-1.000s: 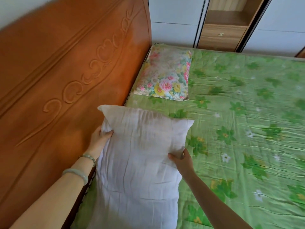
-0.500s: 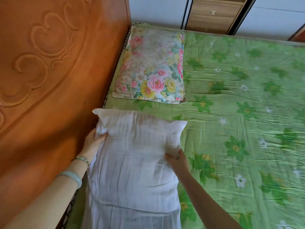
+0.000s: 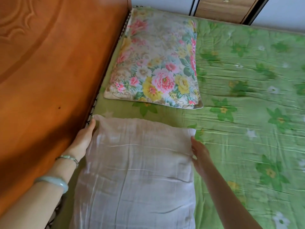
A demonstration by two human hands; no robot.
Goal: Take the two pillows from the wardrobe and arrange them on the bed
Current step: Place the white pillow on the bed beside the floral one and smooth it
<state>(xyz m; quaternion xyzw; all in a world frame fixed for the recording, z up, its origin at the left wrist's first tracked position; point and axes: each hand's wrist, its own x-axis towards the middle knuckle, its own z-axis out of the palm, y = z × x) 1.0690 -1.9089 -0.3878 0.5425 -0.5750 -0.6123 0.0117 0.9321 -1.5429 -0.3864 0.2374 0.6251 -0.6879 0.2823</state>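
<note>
The white pillow (image 3: 137,171) lies flat on the green flowered bed sheet (image 3: 247,113), its left side against the headboard. My left hand (image 3: 84,139) rests along the pillow's left edge with straight fingers, squeezed between pillow and headboard. On the other side, my right hand (image 3: 199,154) touches the pillow's right edge near its far corner, fingers stretched out. Neither hand grips the fabric. Beyond a narrow strip of sheet, the floral pillow (image 3: 156,63) lies flat next to the headboard.
The carved wooden headboard (image 3: 49,71) fills the left side. At the far edge of the bed stands the wardrobe (image 3: 222,9), with white doors and a wooden drawer front. The sheet stretches away to the right.
The white pillow has been laid down flat on the bed. Both hands have loosened from gripping its upper part and now lie straight along its sides. The view has tilted downward.
</note>
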